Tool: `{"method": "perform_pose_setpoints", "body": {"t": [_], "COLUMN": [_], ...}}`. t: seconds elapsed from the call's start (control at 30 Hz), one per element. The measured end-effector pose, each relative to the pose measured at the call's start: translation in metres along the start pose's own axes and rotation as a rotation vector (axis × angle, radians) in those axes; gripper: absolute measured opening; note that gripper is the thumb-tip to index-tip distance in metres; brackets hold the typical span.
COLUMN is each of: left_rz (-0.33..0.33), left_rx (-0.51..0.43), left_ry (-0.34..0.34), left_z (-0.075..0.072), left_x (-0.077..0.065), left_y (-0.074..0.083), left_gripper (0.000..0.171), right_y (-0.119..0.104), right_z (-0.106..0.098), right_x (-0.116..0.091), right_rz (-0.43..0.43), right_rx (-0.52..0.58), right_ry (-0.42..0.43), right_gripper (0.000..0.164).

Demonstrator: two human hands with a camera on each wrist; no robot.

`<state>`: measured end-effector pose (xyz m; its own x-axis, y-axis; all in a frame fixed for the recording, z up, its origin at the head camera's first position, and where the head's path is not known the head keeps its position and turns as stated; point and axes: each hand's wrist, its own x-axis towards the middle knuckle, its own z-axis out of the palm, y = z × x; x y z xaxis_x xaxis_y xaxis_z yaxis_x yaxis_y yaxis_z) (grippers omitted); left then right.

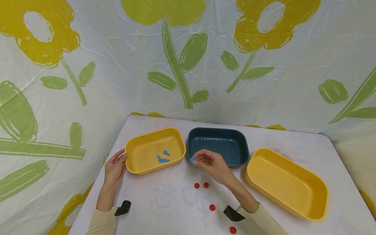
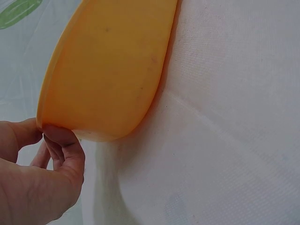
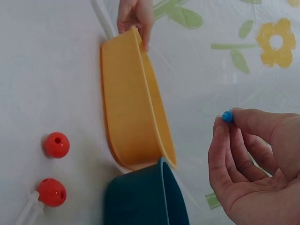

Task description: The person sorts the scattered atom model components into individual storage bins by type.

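My left hand (image 1: 114, 169) grips the left-end rim of the left yellow bin (image 1: 142, 151). In the left wrist view, thumb and fingers pinch that bin's edge (image 2: 108, 70). Several small blue teardrop-shaped pieces (image 1: 165, 160) lie inside it, towards its right half. My right hand (image 1: 215, 168) is raised by the near left corner of the dark teal bin (image 1: 218, 143). Between thumb and fingertip it pinches a small blue piece (image 3: 227, 116) with a rounded, stepped end; the rest is hidden by the fingers.
A second yellow bin (image 1: 285, 182) sits slantwise at the right. Several red beads with holes, one a bead (image 1: 212, 207) near the right wrist, lie on the white table; thin white strings (image 3: 29, 209) run by them. A flowered cloth (image 1: 141, 65) hangs behind.
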<state>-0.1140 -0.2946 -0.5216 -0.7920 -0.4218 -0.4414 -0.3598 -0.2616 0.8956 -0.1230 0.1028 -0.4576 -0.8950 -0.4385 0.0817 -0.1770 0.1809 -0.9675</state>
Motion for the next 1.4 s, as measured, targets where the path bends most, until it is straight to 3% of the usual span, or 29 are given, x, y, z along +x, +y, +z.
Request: {"method": "perform_pose_setpoints", "body": {"t": [0.67, 1.4], "left_rz": [-0.010, -0.004], "left_rx": [0.040, 0.012], "left_ry": [0.022, 0.021], "left_z": [0.000, 0.001], "left_x": [0.001, 0.001], "left_y": [0.001, 0.000], "left_gripper": [0.051, 0.047], "right_y": [-0.002, -0.002], "right_z": [0.025, 0.050], "right_x": [0.037, 0.069], "right_rz": [0.010, -0.030], "right_rx": [0.062, 0.092], "right_ry": [0.034, 0.038], "right_gripper": [0.018, 0.020]}}
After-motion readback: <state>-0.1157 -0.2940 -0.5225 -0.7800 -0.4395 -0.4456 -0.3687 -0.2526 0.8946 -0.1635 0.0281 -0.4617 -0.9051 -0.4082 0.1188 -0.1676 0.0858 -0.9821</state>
